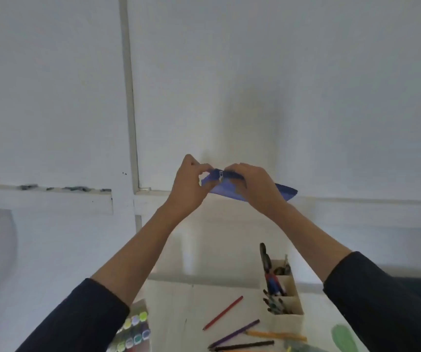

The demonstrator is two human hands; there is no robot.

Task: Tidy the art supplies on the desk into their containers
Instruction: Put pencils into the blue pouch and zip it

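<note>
Blue pencil case [223,193] aloft, left hand [186,186] pinching it, right hand [255,184] gripping it

Blue zip pouch [219,190] held high in the air, sloping down to the right, red pencil [223,313], purple pencil [233,334], orange pencil [275,335] and black pencil [245,346] loose on the white desk [173,301], cream divided organiser [287,317] beside them with pens [271,283] upright, marker set [134,331] lower left.
</note>
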